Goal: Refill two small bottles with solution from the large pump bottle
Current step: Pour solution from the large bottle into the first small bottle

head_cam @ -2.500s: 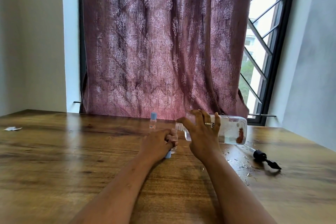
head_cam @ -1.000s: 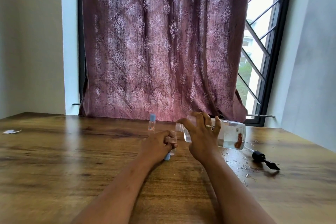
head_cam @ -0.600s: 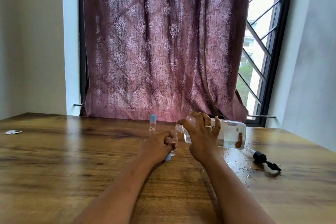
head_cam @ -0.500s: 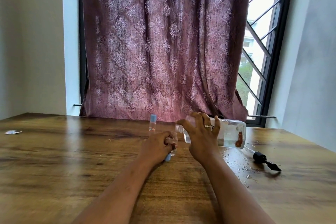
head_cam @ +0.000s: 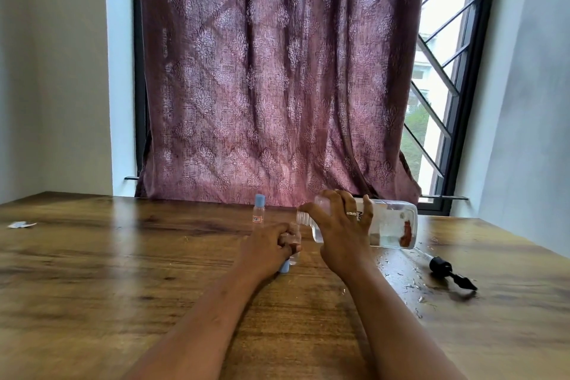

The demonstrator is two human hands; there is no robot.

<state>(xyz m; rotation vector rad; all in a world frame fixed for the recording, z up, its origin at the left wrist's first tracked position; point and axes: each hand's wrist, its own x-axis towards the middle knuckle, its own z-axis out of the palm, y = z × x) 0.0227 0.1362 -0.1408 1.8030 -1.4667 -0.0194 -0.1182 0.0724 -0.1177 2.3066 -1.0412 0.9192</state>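
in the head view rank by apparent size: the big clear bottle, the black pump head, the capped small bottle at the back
1. big clear bottle
2. black pump head
3. capped small bottle, though it stands farther from the camera, so ranks 2 and 3 are unsure.

A patterned mauve curtain [head_cam: 271, 77] covers a black-framed barred window [head_cam: 444, 95]; daylight enters at right, pale walls [head_cam: 55, 71] flank a wooden surface [head_cam: 92, 287].

Wooden desk [head_cam: 123, 287], dark grain with a glossy sheen. Sitting on it: a small capped bottle [head_cam: 258, 213] with a blue top, standing upright near the back edge — a black pump head [head_cam: 448, 270] lying on its side over on the right, tube pointing away. Little flecks or droplets [head_cam: 411, 285] scattered around the pump, and a small white scrap [head_cam: 21, 224] at far left.
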